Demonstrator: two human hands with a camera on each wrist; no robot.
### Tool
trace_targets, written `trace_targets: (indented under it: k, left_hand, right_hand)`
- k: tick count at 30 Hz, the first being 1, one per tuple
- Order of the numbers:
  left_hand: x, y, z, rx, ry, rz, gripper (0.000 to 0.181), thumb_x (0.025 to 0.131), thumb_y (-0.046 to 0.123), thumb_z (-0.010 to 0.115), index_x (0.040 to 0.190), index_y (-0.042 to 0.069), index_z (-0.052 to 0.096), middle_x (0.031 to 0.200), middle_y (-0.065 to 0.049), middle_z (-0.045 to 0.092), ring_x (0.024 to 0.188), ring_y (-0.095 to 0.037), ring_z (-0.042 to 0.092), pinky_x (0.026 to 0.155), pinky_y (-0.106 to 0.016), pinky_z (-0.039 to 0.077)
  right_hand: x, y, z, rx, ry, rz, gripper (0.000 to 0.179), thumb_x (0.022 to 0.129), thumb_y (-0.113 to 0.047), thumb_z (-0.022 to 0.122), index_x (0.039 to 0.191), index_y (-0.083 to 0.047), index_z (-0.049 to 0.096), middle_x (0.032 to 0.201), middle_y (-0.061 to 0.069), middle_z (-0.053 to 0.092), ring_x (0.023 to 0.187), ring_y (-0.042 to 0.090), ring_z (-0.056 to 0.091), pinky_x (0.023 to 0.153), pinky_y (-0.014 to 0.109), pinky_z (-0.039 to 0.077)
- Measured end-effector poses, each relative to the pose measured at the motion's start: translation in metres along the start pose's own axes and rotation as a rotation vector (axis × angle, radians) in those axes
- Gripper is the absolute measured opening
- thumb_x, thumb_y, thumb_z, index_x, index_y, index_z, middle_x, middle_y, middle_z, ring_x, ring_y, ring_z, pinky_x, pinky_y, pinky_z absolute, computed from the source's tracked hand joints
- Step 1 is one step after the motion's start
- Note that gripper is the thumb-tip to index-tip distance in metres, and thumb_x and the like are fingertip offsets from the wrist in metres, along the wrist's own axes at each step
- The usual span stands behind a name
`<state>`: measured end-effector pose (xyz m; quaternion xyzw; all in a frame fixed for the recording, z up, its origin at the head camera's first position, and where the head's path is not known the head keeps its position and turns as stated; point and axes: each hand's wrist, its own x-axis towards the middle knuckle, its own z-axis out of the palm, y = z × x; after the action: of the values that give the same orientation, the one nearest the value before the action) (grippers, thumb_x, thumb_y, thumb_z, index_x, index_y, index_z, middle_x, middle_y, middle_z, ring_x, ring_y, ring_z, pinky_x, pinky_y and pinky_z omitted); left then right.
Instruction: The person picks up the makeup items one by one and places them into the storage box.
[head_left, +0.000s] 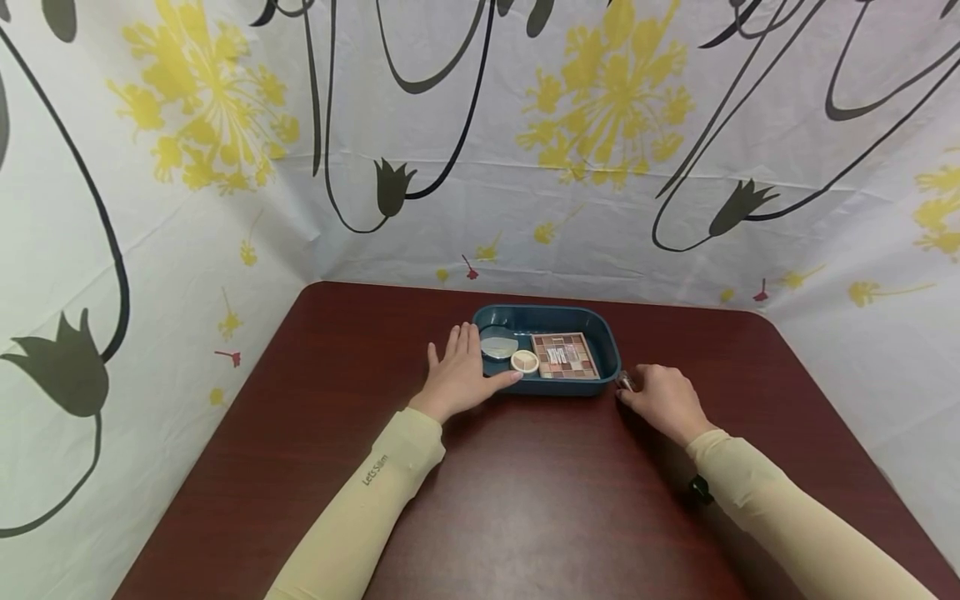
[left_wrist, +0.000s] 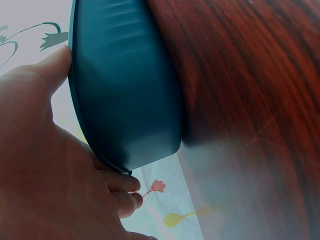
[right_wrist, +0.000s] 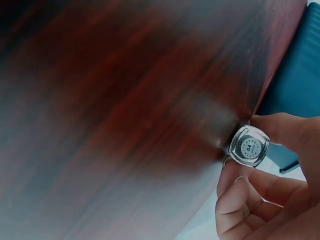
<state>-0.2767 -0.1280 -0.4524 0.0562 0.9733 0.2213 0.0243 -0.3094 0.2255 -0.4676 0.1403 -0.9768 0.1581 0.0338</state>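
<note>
A dark teal tray [head_left: 615, 354] stands on the table. My left hand [head_left: 457, 375] rests over its left front corner, fingers straight along the left rim and thumb on the front rim. In the left wrist view the tray's side wall [left_wrist: 127, 85] shows beside that hand. My right hand [head_left: 666, 400] is just off the tray's right front corner and pinches a small clear cosmetic bottle [right_wrist: 249, 146] between thumb and fingers. Its squarish base, with a round label reading 04, faces the right wrist camera. In the tray lie an eyeshadow palette [head_left: 566, 356], a round cream-rimmed compact [head_left: 524, 362] and a pale translucent item [head_left: 498, 347].
The dark red wood-grain table [head_left: 525, 500] extends around the tray. Behind it and at both sides hangs a white sheet [head_left: 465, 242] with yellow flowers and grey tulips. A dark green object [head_left: 701, 488] shows beneath the right wrist.
</note>
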Motion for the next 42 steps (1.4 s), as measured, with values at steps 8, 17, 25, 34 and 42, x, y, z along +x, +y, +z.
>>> trace_targets:
  k: [8,17,25,34,42]
  left_hand:
    - [0.000,0.001,0.000,-0.009,0.005,0.006,0.119,0.084,0.083,0.050,0.161,0.004,0.007,0.168,-0.014,0.006,0.154,-0.029,0.000,0.116,-0.064,-0.002]
    - [0.000,0.001,0.001,0.000,0.007,0.003,0.120,0.083,0.085,0.049,0.161,0.004,0.008,0.168,-0.015,0.008,0.154,-0.029,0.000,0.116,-0.065,-0.001]
    - [0.001,0.000,0.001,0.002,0.010,0.003,0.120,0.083,0.085,0.048,0.162,0.004,0.007,0.168,-0.014,0.007,0.154,-0.029,-0.001,0.116,-0.065,0.000]
    - [0.001,0.000,0.003,-0.006,0.007,0.003,0.120,0.083,0.085,0.048,0.162,0.005,0.007,0.168,-0.014,0.006,0.154,-0.028,-0.002,0.116,-0.064,-0.002]
    - [0.001,0.000,0.002,-0.002,0.006,0.005,0.120,0.083,0.085,0.048,0.162,0.004,0.007,0.168,-0.014,0.006,0.154,-0.029,-0.001,0.116,-0.064,-0.001]
  right_hand:
    - [-0.001,0.000,0.001,0.007,0.011,-0.007,0.043,0.087,-0.026,0.076,0.114,0.007,0.068,0.088,0.015,0.071,0.066,0.021,0.061,0.060,0.044,0.052]
    - [-0.002,0.003,-0.002,0.014,0.027,-0.006,0.042,0.088,-0.025,0.076,0.115,0.006,0.069,0.093,0.016,0.072,0.075,0.026,0.065,0.066,0.049,0.054]
    - [-0.005,0.006,-0.005,0.054,0.064,-0.004,0.034,0.089,-0.023,0.075,0.114,0.000,0.072,0.096,0.014,0.072,0.079,0.027,0.066,0.067,0.050,0.054]
    - [-0.007,0.007,-0.009,0.108,0.072,0.022,0.033,0.093,-0.025,0.072,0.116,-0.002,0.071,0.094,0.011,0.073,0.061,0.013,0.063,0.058,0.037,0.051]
    - [-0.010,0.005,-0.025,0.171,0.113,0.032,0.041,0.097,-0.034,0.069,0.121,-0.002,0.069,0.088,0.006,0.074,0.065,0.012,0.065,0.060,0.035,0.050]
